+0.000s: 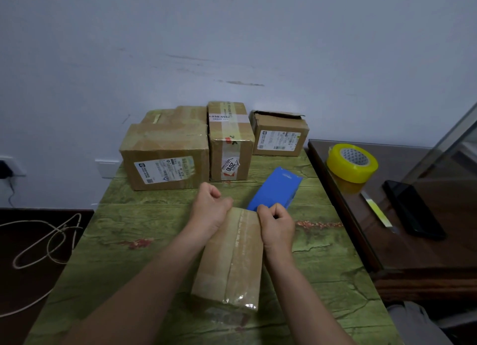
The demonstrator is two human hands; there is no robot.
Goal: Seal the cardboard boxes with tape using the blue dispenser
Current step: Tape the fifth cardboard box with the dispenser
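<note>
On a green wood-grain table (129,241) against a scuffed pale wall (232,34): small taped box (232,257) near the front edge, gripped at its far corners by left hand (210,205) and right hand (275,222), fingers curled tight. Just beyond the right hand, blue dispenser (276,189). By the wall, more boxes (165,156). Right, on a dark side table (413,254), yellow tape roll (352,162) and phone (413,210).

Brown boxes (165,153) on green wood-grain table (129,241), blue dispenser (276,189), yellow tape roll (352,164).
</note>
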